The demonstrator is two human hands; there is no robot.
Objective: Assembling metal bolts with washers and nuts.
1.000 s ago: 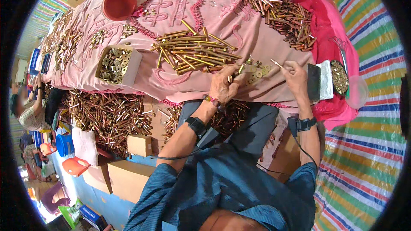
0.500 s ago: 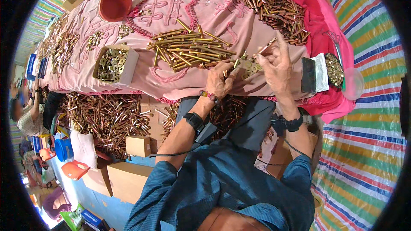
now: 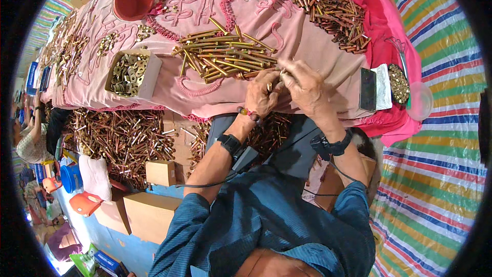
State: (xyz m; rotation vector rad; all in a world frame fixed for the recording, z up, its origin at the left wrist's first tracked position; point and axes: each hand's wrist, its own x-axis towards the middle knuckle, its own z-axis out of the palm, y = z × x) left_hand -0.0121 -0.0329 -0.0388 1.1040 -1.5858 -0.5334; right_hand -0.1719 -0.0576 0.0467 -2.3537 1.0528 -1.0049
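On the pink cloth, my left hand (image 3: pixel 261 95) is closed around a brass-coloured bolt (image 3: pixel 269 86), whose end sticks out between the fingers. My right hand (image 3: pixel 307 90) meets it at the fingertips, thumb and fingers pinched together at the bolt's far end. Whatever small part they pinch is too hidden to name. Just beyond the left hand lies a loose heap of long golden bolts (image 3: pixel 225 56). To the left stands an open cardboard box (image 3: pixel 151 74) filled with flat washers (image 3: pixel 128 74).
A reddish bowl (image 3: pixel 133 0) sits at the back left. Another bolt heap (image 3: pixel 333 13) lies at the back right. Near the right edge are a dark flat object (image 3: pixel 368 90), a white packet (image 3: pixel 383 87) and small metal parts (image 3: pixel 398 83). Many bolts (image 3: pixel 123 143) lie below the table edge.
My right hand has moved left, from over some loose washers to the left hand's fingertips, and its fingers have closed in. The left hand stays nearly in place with the bolt.
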